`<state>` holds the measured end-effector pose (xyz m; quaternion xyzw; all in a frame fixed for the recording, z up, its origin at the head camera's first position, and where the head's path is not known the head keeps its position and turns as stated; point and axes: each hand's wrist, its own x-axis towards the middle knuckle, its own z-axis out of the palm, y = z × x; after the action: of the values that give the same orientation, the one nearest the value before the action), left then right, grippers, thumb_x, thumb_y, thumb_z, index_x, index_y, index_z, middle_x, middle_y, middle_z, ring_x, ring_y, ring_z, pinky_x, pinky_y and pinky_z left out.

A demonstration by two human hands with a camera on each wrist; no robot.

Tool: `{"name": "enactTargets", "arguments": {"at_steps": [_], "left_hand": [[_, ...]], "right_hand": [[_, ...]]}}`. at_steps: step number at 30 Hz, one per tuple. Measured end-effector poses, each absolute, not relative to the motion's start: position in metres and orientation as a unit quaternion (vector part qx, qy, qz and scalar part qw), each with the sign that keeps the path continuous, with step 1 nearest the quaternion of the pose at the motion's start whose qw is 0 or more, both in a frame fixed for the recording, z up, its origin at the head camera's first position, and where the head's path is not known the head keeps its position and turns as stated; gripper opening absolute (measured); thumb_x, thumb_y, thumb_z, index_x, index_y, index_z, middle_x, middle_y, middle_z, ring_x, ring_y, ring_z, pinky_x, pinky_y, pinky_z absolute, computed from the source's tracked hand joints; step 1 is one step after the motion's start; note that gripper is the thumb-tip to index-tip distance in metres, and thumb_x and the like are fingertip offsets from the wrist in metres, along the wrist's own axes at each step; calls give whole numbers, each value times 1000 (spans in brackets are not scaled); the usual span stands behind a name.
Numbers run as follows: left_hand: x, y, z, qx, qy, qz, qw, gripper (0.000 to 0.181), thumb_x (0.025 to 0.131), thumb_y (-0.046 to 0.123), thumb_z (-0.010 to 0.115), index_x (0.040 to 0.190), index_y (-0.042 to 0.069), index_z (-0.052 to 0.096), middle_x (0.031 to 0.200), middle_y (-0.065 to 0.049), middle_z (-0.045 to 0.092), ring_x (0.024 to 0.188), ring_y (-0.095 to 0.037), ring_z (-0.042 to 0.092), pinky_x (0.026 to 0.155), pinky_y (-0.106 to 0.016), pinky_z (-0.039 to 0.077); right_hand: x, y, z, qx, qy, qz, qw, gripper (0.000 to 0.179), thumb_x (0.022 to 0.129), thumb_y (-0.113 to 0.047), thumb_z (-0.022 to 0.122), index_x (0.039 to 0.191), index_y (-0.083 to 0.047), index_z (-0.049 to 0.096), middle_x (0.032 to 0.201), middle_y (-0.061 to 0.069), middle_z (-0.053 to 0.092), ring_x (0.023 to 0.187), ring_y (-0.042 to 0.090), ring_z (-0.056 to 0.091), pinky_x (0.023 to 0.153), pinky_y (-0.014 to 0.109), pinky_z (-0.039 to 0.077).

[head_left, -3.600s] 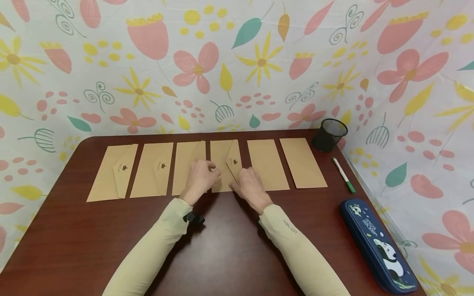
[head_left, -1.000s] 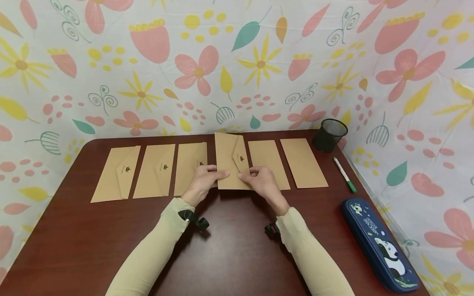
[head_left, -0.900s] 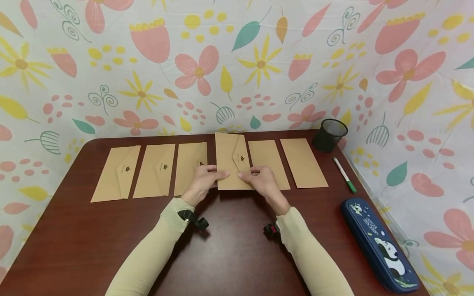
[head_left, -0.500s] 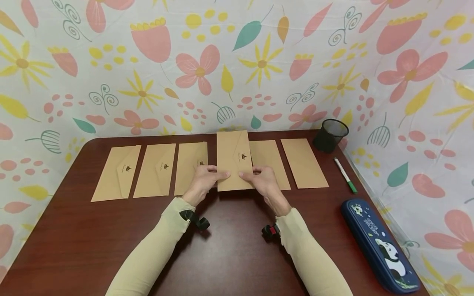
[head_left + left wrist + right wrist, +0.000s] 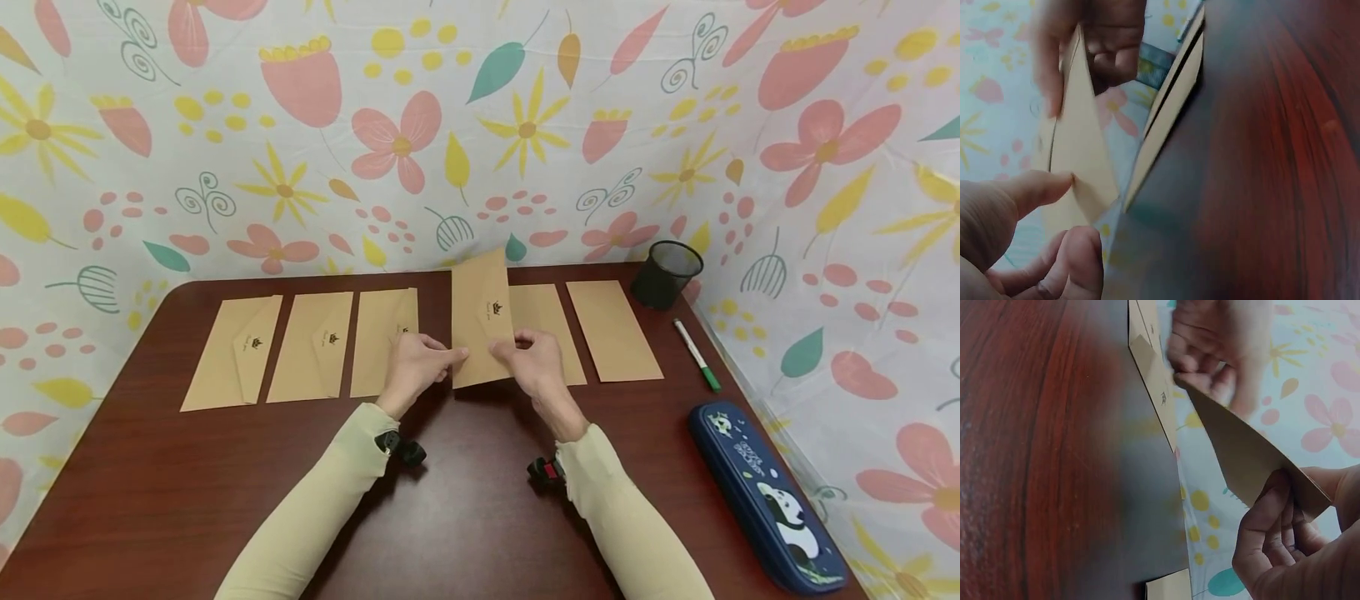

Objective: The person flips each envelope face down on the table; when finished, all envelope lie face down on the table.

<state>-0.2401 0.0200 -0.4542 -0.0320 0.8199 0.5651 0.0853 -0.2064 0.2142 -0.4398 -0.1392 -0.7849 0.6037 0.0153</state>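
Head, change: we see the envelope (image 5: 482,321) now lifted off the table (image 5: 150,500) and tipped rightward; half a second back it stood straighter, and earlier it lay flat in the row.
Head, hands: left hand (image 5: 415,367) pinches the lower left edge, right hand (image 5: 531,360) pinches the lower right edge, fingers clamped on paper.
Head, meaning: we judge the envelope is mid-handling, flap side toward us, free of the row.
Head, row: three flap-up envelopes (image 5: 315,343) lie left of the gap; two plain envelopes (image 5: 611,329) lie right, the nearer partly behind the raised one.
Head, surroundings: black cup (image 5: 666,273) at the far right corner, pen (image 5: 696,354) near it, pencil case (image 5: 768,498) along the right edge.
Left wrist: thumb and finger of the left hand (image 5: 1016,231) close on the envelope's (image 5: 1082,162) edge; the other hand blurs above.
Right wrist: right hand (image 5: 1291,544) fingers clamped on the envelope's (image 5: 1241,453) corner; table envelopes lie beyond.
Obstacles: neighbours lie close on both sides; nothing else blocks.
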Motion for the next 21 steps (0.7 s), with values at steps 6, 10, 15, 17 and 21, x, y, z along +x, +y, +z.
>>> {"name": "enactTargets", "arguments": {"at_steps": [6,10,15,17,21], "left_hand": [[-229,30,-438,43,803,591,66,26,94,27,84,108,5,85,89,-11,85,73,-13,80,68,-22,59],[-223,34,-431,89,817,567,46,25,97,25,82,113,8,86,90,-12,85,78,-16,81,68,-20,56],[-223,37,-431,91,819,564,49,31,97,32,81,115,7,86,90,-12,86,84,-26,84,68,-19,54],[-223,37,-433,74,807,583,56,34,97,34,82,113,4,86,93,-13,86,85,-26,85,71,-20,57],[-224,37,-435,47,802,593,45,38,94,39,84,107,4,87,99,-12,86,88,-19,82,75,-22,58]], "right_hand": [[-203,206,-437,-127,-799,586,53,14,93,-18,83,92,-5,76,83,-1,66,78,14,58,68,26,48],[-198,200,-434,-100,-808,575,77,19,94,-16,83,83,-4,73,72,-3,59,71,12,52,62,23,43],[-195,195,-434,-57,-839,534,83,17,96,-18,79,105,-4,84,86,7,77,74,12,59,62,20,46],[-194,193,-434,-38,-848,524,74,21,97,-18,77,112,-5,84,95,11,81,79,15,64,66,20,48],[-192,190,-433,-8,-852,521,49,24,93,-18,79,115,-7,83,104,12,83,95,23,74,78,25,56]]}}
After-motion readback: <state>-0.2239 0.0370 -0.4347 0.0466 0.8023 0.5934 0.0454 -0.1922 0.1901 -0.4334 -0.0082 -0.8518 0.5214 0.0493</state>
